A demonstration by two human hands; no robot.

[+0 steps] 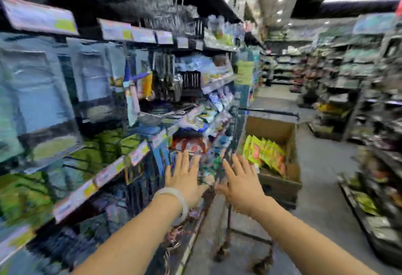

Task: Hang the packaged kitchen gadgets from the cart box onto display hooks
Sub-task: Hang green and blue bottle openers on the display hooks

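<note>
Two hands out front, left hand and right hand both spread flat, holding nothing, shelves smeared beyond reading, cart box half hidden, yellow-green packs blurry

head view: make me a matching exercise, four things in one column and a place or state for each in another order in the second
Things:
1. left hand
2. right hand
3. cardboard box
4. yellow-green packets

Places or states:
A. inside the box, leaning in a row
B. open, pale bangle on its wrist
C. on the cart, right of both hands
D. open, bare wrist, nearer the box

Pairs: 1-B, 2-D, 3-C, 4-A
</note>
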